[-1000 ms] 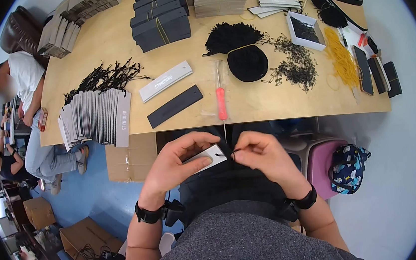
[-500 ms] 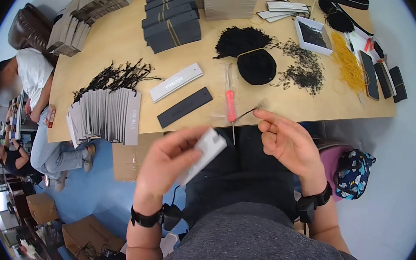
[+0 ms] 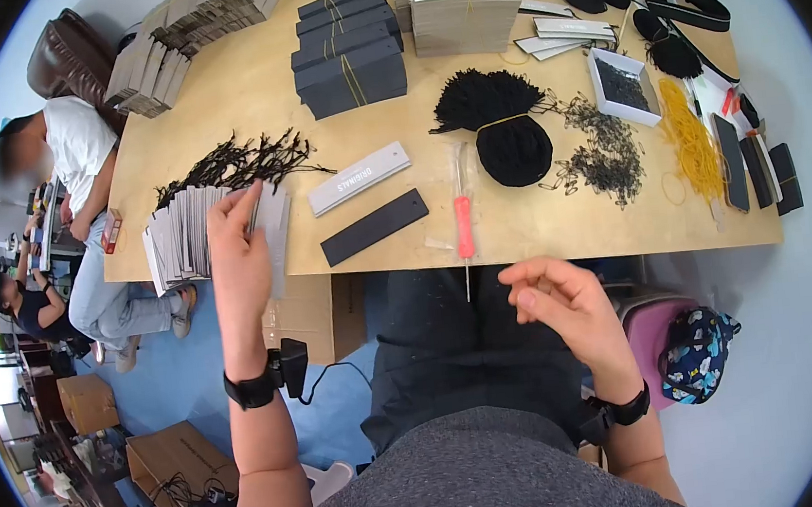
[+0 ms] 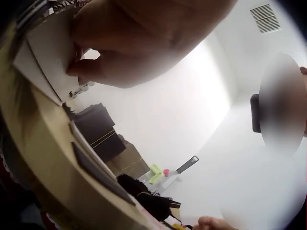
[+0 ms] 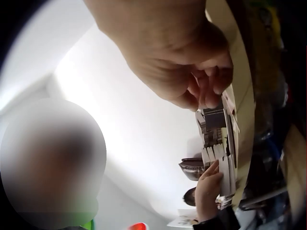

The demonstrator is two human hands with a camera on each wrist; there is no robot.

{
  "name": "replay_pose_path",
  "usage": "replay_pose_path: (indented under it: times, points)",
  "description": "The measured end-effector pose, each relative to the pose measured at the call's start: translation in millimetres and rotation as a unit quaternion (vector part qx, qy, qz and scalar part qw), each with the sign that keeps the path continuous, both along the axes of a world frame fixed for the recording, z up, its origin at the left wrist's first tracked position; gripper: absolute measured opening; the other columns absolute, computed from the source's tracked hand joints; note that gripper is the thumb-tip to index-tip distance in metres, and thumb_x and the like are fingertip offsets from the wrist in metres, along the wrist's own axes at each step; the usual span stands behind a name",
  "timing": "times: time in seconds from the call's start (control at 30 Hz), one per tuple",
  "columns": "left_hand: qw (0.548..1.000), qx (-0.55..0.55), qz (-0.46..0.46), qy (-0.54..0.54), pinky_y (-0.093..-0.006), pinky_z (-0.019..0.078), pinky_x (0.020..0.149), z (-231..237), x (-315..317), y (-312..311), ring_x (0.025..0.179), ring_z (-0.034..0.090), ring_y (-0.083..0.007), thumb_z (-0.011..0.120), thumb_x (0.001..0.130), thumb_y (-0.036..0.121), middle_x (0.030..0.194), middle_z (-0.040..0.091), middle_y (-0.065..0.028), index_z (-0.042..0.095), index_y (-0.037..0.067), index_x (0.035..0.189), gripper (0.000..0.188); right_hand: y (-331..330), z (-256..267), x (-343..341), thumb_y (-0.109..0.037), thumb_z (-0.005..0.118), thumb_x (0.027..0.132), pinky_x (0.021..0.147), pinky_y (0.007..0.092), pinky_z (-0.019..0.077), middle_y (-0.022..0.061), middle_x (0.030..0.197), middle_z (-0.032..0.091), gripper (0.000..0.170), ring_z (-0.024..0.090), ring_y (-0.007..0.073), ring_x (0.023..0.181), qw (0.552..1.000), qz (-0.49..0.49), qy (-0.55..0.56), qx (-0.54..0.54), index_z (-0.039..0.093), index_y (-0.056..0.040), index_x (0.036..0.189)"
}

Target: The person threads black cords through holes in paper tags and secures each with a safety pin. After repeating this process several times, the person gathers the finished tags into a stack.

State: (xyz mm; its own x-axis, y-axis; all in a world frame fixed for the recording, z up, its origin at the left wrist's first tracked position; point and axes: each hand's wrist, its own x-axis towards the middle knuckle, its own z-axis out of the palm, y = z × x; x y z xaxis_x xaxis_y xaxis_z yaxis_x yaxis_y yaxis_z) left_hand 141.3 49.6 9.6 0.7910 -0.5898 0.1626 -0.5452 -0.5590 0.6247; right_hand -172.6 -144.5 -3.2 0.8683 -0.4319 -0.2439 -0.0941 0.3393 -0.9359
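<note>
My left hand lies over the near right end of a row of grey-white tags fanned along the table's front edge, their black strings bunched behind them. In the left wrist view, the thumb and fingertips touch the face of a pale tag, with a gap between thumb and fingers. Just off the front edge, my right hand hovers with loosely curled fingers and nothing in them. Close by, a red-handled tool rests with its thin metal shaft jutting past the edge.
A white tag printed ORIGINALS and a dark tag lie mid-table. Behind are banded dark stacks, a black string bundle, scattered safety pins, a white box and yellow rubber bands. A seated person is at left.
My left hand, carrying a white tag, has moved from over my lap up and left to the tag row. The black string at my right fingertips is gone from there; that hand has lowered slightly.
</note>
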Motion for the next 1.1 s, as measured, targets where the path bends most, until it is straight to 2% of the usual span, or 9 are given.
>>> replay_pose_path:
  times: [0.07, 0.13, 0.2, 0.27, 0.6, 0.73, 0.8, 0.93, 1.1]
  points:
    - [0.995, 0.044, 0.01, -0.087, -0.0358, 0.0426, 0.098, -27, -3, 5, 0.114, 0.049, -0.0292, 0.053, 0.083, -0.009, 0.135, 0.05, -0.0153, 0.059, 0.003, 0.135, 0.053, -6, 2, 8, -0.009, 0.066, 0.095, 0.072, 0.0221, 0.0484, 0.0035, 0.094, 0.064, 0.02, 0.06, 0.0104, 0.077, 0.997, -0.032, 0.017, -0.068, 0.066, -0.0009, 0.114]
    - [0.981, 0.085, 0.02, -0.172, -0.04, 0.0407, 0.101, -38, -11, 5, 0.117, 0.047, -0.0341, 0.054, 0.083, -0.009, 0.136, 0.048, -0.0174, 0.059, 0.003, 0.135, 0.053, -14, 3, 21, -0.004, 0.069, 0.091, 0.068, 0.0227, 0.0486, 0.0051, 0.089, 0.062, 0.013, 0.061, 0.0121, 0.073, 0.888, -0.129, 0.027, -0.44, 0.069, -0.0022, 0.104]
    - [0.968, 0.042, 0.062, -0.238, -0.0444, 0.0369, 0.106, -41, -18, 0, 0.125, 0.042, -0.0375, 0.055, 0.081, -0.009, 0.138, 0.048, -0.0179, 0.059, 0.009, 0.135, 0.057, -22, -2, 33, -0.003, 0.072, 0.085, 0.065, 0.0278, 0.0493, 0.0076, 0.085, 0.059, 0.013, 0.061, 0.0176, 0.072, 0.867, -0.18, 0.044, -0.463, 0.07, -0.0034, 0.098]
    - [0.966, 0.038, 0.064, -0.246, -0.0447, 0.0363, 0.107, -25, -38, -7, 0.126, 0.042, -0.0371, 0.057, 0.083, -0.006, 0.14, 0.048, -0.0165, 0.06, 0.01, 0.135, 0.055, -36, -13, 41, -0.004, 0.074, 0.082, 0.064, 0.0328, 0.0489, 0.0067, 0.085, 0.058, 0.015, 0.061, 0.0222, 0.073, 0.758, -0.215, 0.037, -0.615, 0.069, -0.0043, 0.096]
    - [0.979, -0.093, -0.154, -0.091, -0.0374, 0.0443, 0.098, -8, -116, -42, 0.118, 0.055, -0.0295, 0.067, 0.082, -0.004, 0.13, 0.057, -0.0127, 0.067, 0.006, 0.122, 0.041, -54, -23, 70, -0.003, 0.077, 0.076, 0.063, 0.0359, 0.0472, 0.006, 0.082, 0.056, 0.017, 0.059, 0.0258, 0.072, 0.672, -0.226, 0.006, -0.705, 0.066, -0.0069, 0.088]
    - [0.933, -0.187, -0.229, 0.206, -0.0287, 0.0533, 0.084, -13, -133, -58, 0.094, 0.069, -0.0219, 0.057, 0.098, 0.003, 0.118, 0.065, -0.0132, 0.063, -0.002, 0.125, 0.028, -37, -14, 59, -0.003, 0.076, 0.074, 0.063, 0.0367, 0.0473, 0.0068, 0.082, 0.056, 0.018, 0.06, 0.0264, 0.073, 0.705, -0.219, -0.005, -0.674, 0.064, -0.0068, 0.086]
    - [0.746, -0.208, -0.183, 0.606, -0.0319, 0.0548, 0.085, -4, -137, -71, 0.094, 0.069, -0.0228, 0.049, 0.106, 0.017, 0.118, 0.065, -0.0156, 0.057, -0.007, 0.13, 0.035, -24, -6, 52, -0.003, 0.076, 0.073, 0.063, 0.0369, 0.0471, 0.0069, 0.082, 0.056, 0.019, 0.059, 0.0264, 0.072, 0.72, -0.208, -0.018, -0.662, 0.063, -0.0066, 0.086]
    - [0.648, -0.191, -0.151, 0.722, -0.0341, 0.0531, 0.09, -19, -137, -98, 0.103, 0.066, -0.0213, 0.046, 0.107, 0.032, 0.116, 0.066, -0.0161, 0.054, -0.007, 0.134, 0.048, 5, 7, 38, -0.006, 0.075, 0.071, 0.06, 0.0345, 0.0447, 0.0059, 0.08, 0.054, 0.02, 0.058, 0.0234, 0.07, 0.675, -0.14, -0.073, -0.721, 0.062, -0.0065, 0.086]
    - [0.63, -0.205, -0.125, 0.739, -0.0239, 0.0454, 0.069, -19, -131, -107, 0.074, 0.052, -0.0069, 0.052, 0.105, 0.027, 0.091, 0.061, 0.0003, 0.06, -0.004, 0.128, 0.039, 32, 5, 17, -0.009, 0.066, 0.073, 0.058, 0.0315, 0.0408, 0.0041, 0.073, 0.042, 0.013, 0.05, 0.0192, 0.066, 0.703, 0.03, -0.105, -0.703, 0.057, -0.0073, 0.082]
